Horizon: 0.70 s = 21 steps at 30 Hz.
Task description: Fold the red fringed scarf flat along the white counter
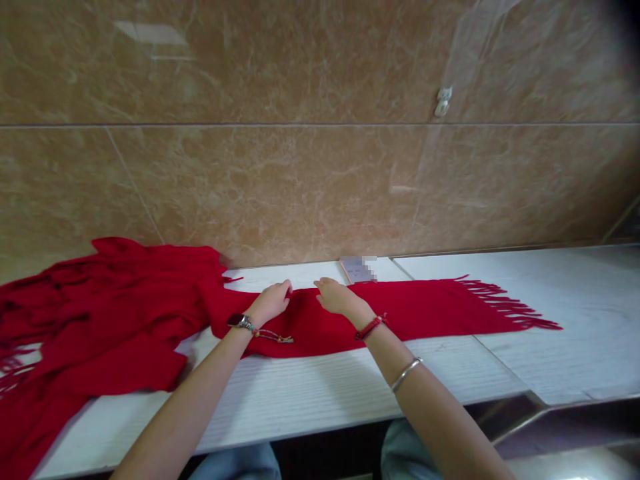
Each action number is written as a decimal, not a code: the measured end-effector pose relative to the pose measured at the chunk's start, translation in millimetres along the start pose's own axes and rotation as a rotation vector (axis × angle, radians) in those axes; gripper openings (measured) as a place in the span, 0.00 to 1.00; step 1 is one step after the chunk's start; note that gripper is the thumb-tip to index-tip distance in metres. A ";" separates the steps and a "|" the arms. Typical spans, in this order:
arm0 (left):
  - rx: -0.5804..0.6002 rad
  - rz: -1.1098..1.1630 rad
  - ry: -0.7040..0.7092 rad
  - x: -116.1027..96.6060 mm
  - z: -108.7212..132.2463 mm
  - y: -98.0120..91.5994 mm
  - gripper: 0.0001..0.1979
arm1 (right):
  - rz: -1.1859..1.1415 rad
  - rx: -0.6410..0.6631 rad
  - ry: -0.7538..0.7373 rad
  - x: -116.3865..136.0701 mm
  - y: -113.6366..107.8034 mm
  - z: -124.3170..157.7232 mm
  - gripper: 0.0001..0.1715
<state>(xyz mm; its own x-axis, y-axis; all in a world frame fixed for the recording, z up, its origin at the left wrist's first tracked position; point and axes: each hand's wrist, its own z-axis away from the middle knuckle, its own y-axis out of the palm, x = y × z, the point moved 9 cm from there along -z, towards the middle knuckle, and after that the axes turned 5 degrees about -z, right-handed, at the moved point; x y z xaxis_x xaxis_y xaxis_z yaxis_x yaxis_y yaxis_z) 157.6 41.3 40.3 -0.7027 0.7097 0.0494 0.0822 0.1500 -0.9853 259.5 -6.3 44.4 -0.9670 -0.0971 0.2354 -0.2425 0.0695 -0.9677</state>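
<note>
Red scarf lies under the left hand and right hand, both with fingers curled; whether they pinch cloth, I cannot tell. Straightening seems the step in hand, the next move probably calling for a light hold along the far edge. Around them stretches a white surface, bunched red fabric at left.
</note>
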 end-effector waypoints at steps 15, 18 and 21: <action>-0.062 -0.027 0.115 -13.5 2.3 -15.7 0.09 | 0.012 -0.073 -0.058 -3.4 5.9 -16.4 0.17; -0.062 -0.030 0.111 -14.1 3.3 -15.6 0.09 | 0.025 -0.072 -0.069 -8.7 5.0 -14.1 0.16; -0.059 -0.034 0.100 -14.0 4.5 -15.1 0.08 | 0.043 -0.063 -0.071 -12.8 5.7 -11.1 0.16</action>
<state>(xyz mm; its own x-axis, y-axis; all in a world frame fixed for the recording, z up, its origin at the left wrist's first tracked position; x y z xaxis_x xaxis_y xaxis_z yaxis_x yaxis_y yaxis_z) 163.1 26.1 53.7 -0.6318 0.7685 0.1015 0.1033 0.2133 -0.9715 269.6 6.4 36.9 -0.9693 -0.1623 0.1846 -0.2074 0.1370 -0.9686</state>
